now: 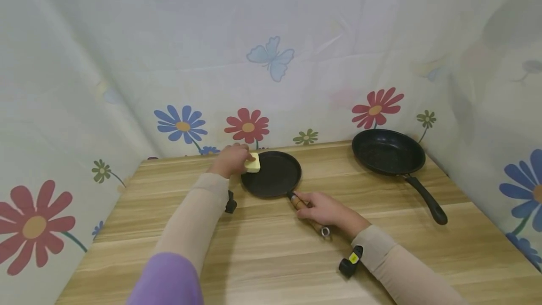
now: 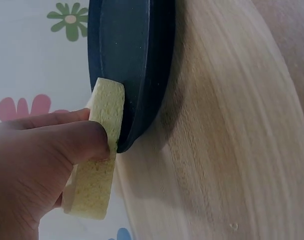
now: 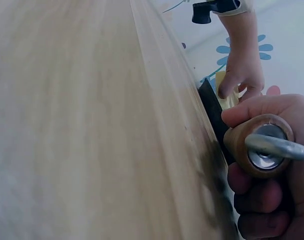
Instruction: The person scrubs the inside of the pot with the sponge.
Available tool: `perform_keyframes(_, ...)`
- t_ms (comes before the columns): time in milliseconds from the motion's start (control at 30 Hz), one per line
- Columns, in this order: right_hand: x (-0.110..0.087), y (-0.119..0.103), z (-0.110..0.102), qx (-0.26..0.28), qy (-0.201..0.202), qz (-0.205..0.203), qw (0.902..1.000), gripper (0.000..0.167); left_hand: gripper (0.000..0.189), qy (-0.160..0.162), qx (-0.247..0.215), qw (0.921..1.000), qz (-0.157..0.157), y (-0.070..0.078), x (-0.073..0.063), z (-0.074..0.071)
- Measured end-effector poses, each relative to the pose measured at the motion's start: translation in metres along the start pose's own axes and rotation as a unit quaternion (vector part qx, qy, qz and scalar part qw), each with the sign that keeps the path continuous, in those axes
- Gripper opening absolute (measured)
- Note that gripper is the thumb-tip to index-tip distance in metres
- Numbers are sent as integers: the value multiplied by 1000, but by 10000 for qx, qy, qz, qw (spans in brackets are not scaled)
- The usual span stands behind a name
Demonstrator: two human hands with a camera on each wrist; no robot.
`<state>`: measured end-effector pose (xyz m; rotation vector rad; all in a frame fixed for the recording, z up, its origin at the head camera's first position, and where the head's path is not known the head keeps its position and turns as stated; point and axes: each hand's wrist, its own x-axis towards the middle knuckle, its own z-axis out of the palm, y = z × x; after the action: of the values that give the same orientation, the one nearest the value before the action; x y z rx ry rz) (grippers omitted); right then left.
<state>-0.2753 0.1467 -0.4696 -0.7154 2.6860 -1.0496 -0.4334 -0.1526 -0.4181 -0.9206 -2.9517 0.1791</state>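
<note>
- Head view: my left hand [image 1: 230,160] pinches a pale yellow sponge [image 1: 254,164] at the 10 o'clock edge of a shallow black crepe pan [image 1: 274,175].
- The pan's wooden handle [image 1: 298,202] leaves it at 5 o'clock, and my right hand [image 1: 325,209] grips it; a metal ring [image 1: 325,232] shows at its tip.
- Off at 3 o'clock from the crepe pan, well apart, a deeper black frying pan [image 1: 387,151] sits on the wood-grain table [image 1: 271,258], its black handle [image 1: 426,200] pointing to 5 o'clock.
- Straight up at 12 o'clock, a blue butterfly [image 1: 271,58] is printed on the flowered wall covering [image 1: 317,8].
- Left wrist view: I hold the sponge between thumb [image 2: 86,142] and fingers [image 2: 54,119]; its top end overlaps the crepe pan, which stretches away towards 1 o'clock. I cannot tell how firmly it presses.
- Right wrist view: my fingers curl round the wooden handle, ring end towards the camera. At 11 o'clock from it, my left hand has the sponge against the pan's dark edge.
</note>
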Motion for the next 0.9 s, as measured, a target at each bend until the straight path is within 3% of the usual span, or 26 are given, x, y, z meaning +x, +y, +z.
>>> perform_keyframes(400,1,3,-1,-44,-59,-45,10000,66,45,89,-176,9997,-129,4,17,9)
perform_keyframes(567,3,5,-4,-80,5,-88,9999,66,45,390,-197,9990,-114,7,27,9)
perform_keyframes(767,3,8,2,-128,-108,-64,9998,67,47,431,-372,9983,-124,16,32,20)
perform_keyframes(900,3,8,4,-196,-35,-55,9998,67,47,692,-429,9967,-43,21,40,24)
